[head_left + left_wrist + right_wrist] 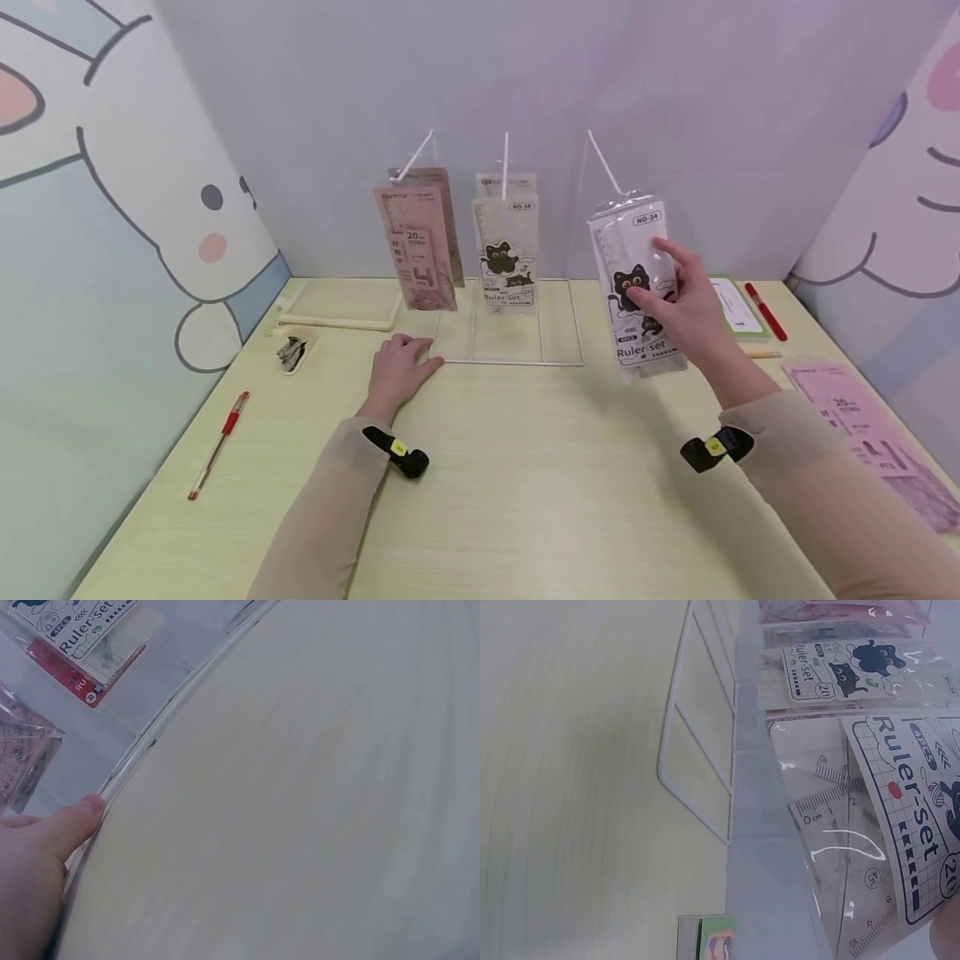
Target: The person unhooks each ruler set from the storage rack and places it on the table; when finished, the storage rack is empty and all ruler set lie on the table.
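Observation:
My right hand pinches a clear ruler set packet, thumb on the front of its black-cat card. The packet hangs tilted, its top edge at the tip of the right white hook. In the right wrist view, clear rulers show inside it, and only a fingertip is visible. My left hand holds the front left corner of the white wire rack low at the table. The left wrist view shows the thumb along the base wire, with the other fingers partly hidden.
Pink ruler packets hang on the left hook, cat ruler packets on the middle one. At left lie a mesh pouch and red pen. Rightward are a green-edged booklet, red marker and pink packet.

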